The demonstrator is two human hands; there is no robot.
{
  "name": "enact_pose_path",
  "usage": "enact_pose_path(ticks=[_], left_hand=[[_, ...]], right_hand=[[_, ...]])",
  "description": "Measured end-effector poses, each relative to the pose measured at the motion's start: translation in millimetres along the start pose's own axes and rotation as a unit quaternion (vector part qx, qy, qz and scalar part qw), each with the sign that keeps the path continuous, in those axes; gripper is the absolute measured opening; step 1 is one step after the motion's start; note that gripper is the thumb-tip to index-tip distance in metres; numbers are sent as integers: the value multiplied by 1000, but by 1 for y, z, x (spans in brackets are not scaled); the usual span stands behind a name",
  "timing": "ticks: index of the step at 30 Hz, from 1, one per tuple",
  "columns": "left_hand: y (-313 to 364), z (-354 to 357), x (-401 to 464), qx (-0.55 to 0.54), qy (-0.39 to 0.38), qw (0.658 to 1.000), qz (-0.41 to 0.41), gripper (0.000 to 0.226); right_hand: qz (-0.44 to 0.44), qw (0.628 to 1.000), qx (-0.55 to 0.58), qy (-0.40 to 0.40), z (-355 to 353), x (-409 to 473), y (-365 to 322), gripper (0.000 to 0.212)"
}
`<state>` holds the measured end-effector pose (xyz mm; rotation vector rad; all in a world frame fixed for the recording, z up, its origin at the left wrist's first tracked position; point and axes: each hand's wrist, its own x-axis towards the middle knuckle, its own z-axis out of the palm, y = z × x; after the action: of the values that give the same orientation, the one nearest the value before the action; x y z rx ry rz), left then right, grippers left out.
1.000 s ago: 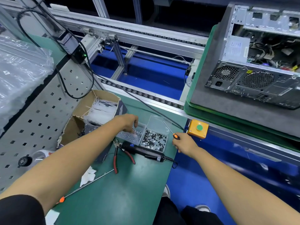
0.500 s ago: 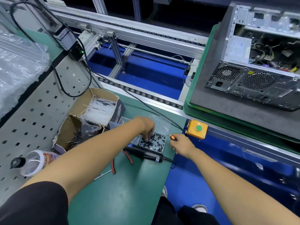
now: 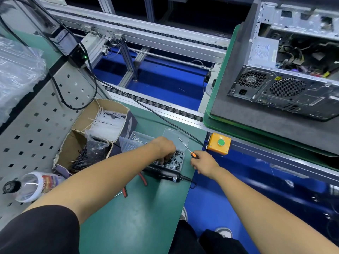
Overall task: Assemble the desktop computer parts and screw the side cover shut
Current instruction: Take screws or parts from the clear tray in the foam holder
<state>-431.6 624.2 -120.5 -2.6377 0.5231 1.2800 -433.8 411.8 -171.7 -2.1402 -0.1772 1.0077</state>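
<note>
An open desktop computer case point(image 3: 286, 85) lies on its side on a grey pad at the upper right, its inside exposed. On the green bench, my left hand point(image 3: 165, 149) reaches into a clear tray of dark screws point(image 3: 177, 162), fingers curled down among them. Whether it pinches a screw is hidden. My right hand point(image 3: 203, 163) grips a thin screwdriver point(image 3: 185, 145) with an orange handle, its shaft pointing up and left over the tray's lid. A second clear tray of silver screws point(image 3: 135, 142) sits just left of the first one.
A black electric screwdriver point(image 3: 165, 173) and red-handled pliers point(image 3: 143, 180) lie near the trays. A cardboard box of cable ties point(image 3: 102, 123) stands to the left, a plastic bottle point(image 3: 31, 187) beside it. A yellow button box point(image 3: 219, 143) sits on the conveyor rail.
My left hand moved right from the silver-screw tray into the dark-screw tray and dipped its fingers in. My right hand stayed put on the screwdriver.
</note>
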Motion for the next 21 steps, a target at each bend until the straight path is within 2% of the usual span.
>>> enact_pose_path(ticks=[3, 6, 12, 21], left_hand=[[-4, 0, 3, -43, 40, 998, -6, 19], [-4, -3, 6, -42, 40, 998, 0, 19], [2, -2, 9, -18, 41, 999, 4, 37], [9, 6, 12, -41, 28, 999, -6, 20]], right_hand=[[4, 1000, -1, 2, 0, 1, 3, 14], [11, 1000, -5, 9, 0, 2, 6, 13], [11, 1000, -7, 11, -1, 2, 10, 12], [11, 1000, -11, 11, -1, 0, 10, 12]])
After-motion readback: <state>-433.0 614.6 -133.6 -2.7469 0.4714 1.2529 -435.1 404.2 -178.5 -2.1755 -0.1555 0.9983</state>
